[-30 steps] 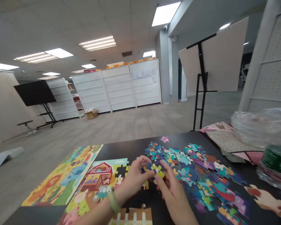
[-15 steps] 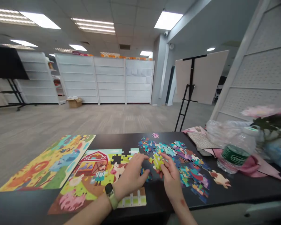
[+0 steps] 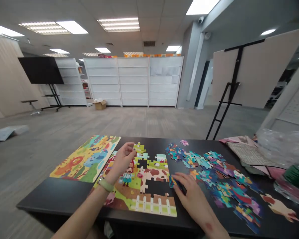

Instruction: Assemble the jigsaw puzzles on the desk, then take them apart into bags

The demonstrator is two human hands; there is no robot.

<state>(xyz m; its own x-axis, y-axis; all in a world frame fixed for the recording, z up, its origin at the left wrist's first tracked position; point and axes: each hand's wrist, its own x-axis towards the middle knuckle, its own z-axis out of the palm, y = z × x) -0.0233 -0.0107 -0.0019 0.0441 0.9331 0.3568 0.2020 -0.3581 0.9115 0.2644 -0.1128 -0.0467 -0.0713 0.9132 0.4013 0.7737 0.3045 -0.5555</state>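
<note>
My left hand (image 3: 126,156) is over the upper part of the farm puzzle (image 3: 119,194), fingers curled in a pinch at the edge of a yellow-green puzzle piece (image 3: 139,148). That piece shows just beyond the puzzle's top edge. To the right of the puzzle, my right hand (image 3: 189,190) is low over the black table, thumb and fingers closed around a small blue-and-yellow puzzle piece (image 3: 172,182), partly covered. The farm puzzle has a cow, a farmer and a white fence, with dark gaps near its top and below the cow.
An animal puzzle (image 3: 86,159) lies at the left of the black table (image 3: 57,196). Blue and purple puzzle pieces (image 3: 221,179) spread across the right, near a cow-shaped piece (image 3: 279,206). A green-labelled bottle (image 3: 295,182) and a cloth (image 3: 246,154) are at the right edge.
The view has turned left. My left hand has moved to the farm puzzle's top edge, where the yellow-green piece from my right hand now is. My right hand has lowered beside the puzzle.
</note>
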